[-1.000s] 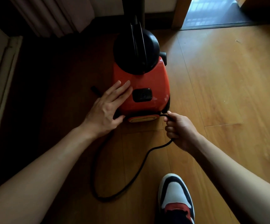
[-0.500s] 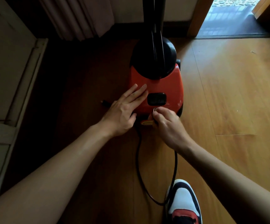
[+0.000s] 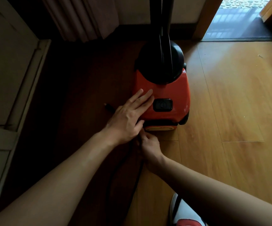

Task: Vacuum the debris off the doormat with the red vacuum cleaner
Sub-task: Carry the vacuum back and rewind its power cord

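**Q:** Head view; where does the red vacuum cleaner (image 3: 172, 95) stand?

**A:** On the wooden floor (image 3: 238, 111); an upright black wand (image 3: 161, 17) rises above its black dome (image 3: 150, 66); a curtain (image 3: 83, 18) hangs behind it to the left; a dark mat (image 3: 246, 32) lies in the doorway at upper right, well apart from the machine.

**Q:** State of the left grip (image 3: 128, 118)?

**A:** Released; the fingers are straight and the palm lies flat on the red casing; the fingertips rest just beside the black switch panel (image 3: 162, 105).

**Q:** And the right grip (image 3: 149, 144)?

**A:** Clenched on the black cord (image 3: 136, 183) just behind the machine's rear edge; its fingertips are partly hidden under the left grip; from there the cord runs toward the viewer across the floor, in what looks like two strands.

**Q:** Other items shown?

**A:** A small black plug end (image 3: 108, 107) on the floor, just left of the left grip; a white and red shoe (image 3: 179, 211) at the bottom edge, beside the right forearm; pale panelled furniture (image 3: 9, 70) along the left side, in shadow.
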The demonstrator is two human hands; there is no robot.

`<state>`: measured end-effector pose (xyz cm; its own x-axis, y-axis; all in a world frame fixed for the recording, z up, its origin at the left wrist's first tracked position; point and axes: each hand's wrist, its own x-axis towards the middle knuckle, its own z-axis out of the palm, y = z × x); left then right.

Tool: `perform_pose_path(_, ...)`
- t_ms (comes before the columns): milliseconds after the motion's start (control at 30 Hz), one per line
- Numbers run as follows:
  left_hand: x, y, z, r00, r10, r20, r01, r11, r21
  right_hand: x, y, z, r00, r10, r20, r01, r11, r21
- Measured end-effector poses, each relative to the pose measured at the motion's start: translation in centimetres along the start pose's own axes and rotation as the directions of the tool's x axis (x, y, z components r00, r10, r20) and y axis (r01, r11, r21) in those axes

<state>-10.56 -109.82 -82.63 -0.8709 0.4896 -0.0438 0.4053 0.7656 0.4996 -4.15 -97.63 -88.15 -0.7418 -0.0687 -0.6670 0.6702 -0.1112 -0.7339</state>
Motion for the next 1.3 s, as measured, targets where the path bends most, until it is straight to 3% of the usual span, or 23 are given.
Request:
perform_pose_path(233,-0.1,-0.2,0.2,0.998,0.043,-0.039,-0.042,0.998,0.042,1.4,1.1,-1.1,0.998,-0.061,-0.015,0.062,0.998,0.033)
perform_pose_path(500,-0.1,-0.3,0.0,0.995,0.072,-0.074,-0.070,0.997,0.033,2.3,0.8,-4.6,0.997,0.047,-0.061,-0.054,0.992,-0.113)
perform_pose_path(700,-0.1,-0.1,-0.1,0.994,0.075,-0.079,-0.069,0.995,0.069,2.9,-0.5,-9.5,0.966,0.232,-0.117,-0.242,0.967,-0.080)
perform_pose_path(800,-0.1,0.2,-0.1,0.994,0.072,-0.080,-0.061,0.989,0.134,2.7,-1.6,-11.4,0.965,0.228,-0.131,-0.236,0.970,-0.049)
perform_pose_path(1000,-0.3,1.9,0.3,0.990,0.080,-0.115,-0.023,0.903,0.428,1.8,-3.4,-14.4,0.967,0.246,-0.065,-0.244,0.969,0.042)
perform_pose_path(1133,-0.3,2.1,0.6,0.993,0.076,-0.088,-0.030,0.898,0.438,0.4,-4.1,-15.7,0.978,0.199,-0.065,-0.202,0.979,-0.041)
perform_pose_path(1300,-0.2,2.1,0.3,0.996,0.065,-0.056,-0.041,0.934,0.355,-1.2,-6.3,-15.1,0.990,0.137,-0.024,-0.137,0.990,-0.012)
